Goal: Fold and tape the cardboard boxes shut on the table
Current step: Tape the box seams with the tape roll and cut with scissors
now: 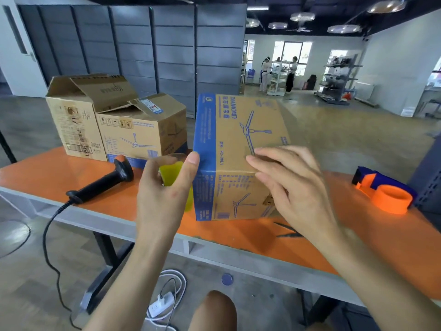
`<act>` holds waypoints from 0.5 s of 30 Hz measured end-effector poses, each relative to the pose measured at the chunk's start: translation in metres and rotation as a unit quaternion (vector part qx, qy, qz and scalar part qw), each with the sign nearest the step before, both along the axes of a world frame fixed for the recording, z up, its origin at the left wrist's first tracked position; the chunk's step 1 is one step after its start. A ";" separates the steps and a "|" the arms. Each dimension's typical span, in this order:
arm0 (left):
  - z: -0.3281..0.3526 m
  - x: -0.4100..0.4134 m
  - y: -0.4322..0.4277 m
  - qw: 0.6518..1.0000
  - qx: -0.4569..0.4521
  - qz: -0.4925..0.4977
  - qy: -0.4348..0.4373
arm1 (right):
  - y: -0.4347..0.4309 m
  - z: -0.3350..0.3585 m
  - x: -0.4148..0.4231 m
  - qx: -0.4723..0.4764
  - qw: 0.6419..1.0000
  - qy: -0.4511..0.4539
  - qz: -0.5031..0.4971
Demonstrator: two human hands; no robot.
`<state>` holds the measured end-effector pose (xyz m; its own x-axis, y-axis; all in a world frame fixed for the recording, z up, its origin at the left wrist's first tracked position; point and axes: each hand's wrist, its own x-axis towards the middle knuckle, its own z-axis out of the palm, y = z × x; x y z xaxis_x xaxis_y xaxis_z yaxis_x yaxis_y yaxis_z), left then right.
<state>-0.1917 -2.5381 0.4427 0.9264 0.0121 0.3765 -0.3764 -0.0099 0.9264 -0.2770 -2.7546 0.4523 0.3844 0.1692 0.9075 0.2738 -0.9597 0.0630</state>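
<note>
your right hand (290, 185) lies flat with fingers loosely spread on the near top edge of the fan box (238, 149), standing mid-table (35, 173). your left hand (164, 185) curls around a yellow tape roll (170, 176), thumb on the box's blue corner. two open boxes (114, 120) sit back left, a scanner (102, 180) beside them, an orange tape dispenser (384, 192) right.

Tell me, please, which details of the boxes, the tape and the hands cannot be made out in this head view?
- Yellow roll: mostly hidden by the left hand; its type is unclear.
- Fan box: the right hand covers the near top edge, so any tape there is unseen.
- Two back boxes: contents hidden by flaps.
- Small print: too small to read.
</note>
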 end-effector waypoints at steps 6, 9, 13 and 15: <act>-0.008 -0.015 -0.004 0.999 0.001 -0.040 -0.006 | 0.017 0.002 -0.016 0.097 0.995 0.025 -0.020; -0.008 -0.022 -0.006 0.999 -0.002 -0.041 -0.016 | 0.024 0.000 -0.021 0.137 0.989 0.043 -0.042; -0.009 -0.024 -0.008 0.999 0.013 -0.036 -0.011 | 0.033 0.003 -0.023 0.165 0.982 0.062 -0.073; -0.007 -0.025 -0.009 0.999 0.006 -0.044 -0.007 | 0.034 0.008 -0.022 0.178 0.978 0.082 -0.073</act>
<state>-0.2170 -2.5470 0.4358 0.9184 -0.0740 0.3888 -0.3890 0.0123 0.9212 -0.2991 -2.7205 0.4598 0.5267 -0.2139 0.8227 0.1103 -0.9424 -0.3157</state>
